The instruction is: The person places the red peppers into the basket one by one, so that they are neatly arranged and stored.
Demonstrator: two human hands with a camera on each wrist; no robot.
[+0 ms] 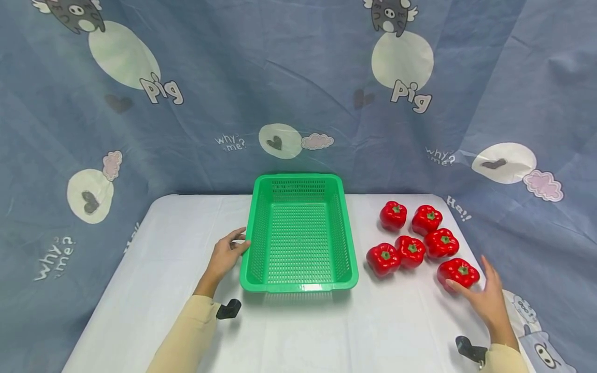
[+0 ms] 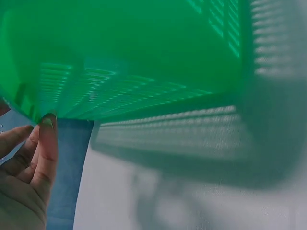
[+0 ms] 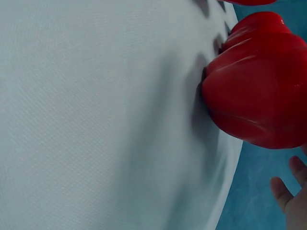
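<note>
A green plastic basket with perforated walls stands at the middle of the white table. My left hand pinches its left rim between thumb and fingers; the left wrist view shows the fingertips at the rim of the basket. On the right lies a glossy red bell pepper, green stem up, the nearest of a group. My right hand is spread round its near right side, thumb at its front. In the right wrist view, the fingers of that hand are apart, below the bell pepper.
Several more red bell peppers stand behind and left of the nearest one, among them one close to the basket's right side. The white tabletop ends at a blue patterned cloth behind and at both sides.
</note>
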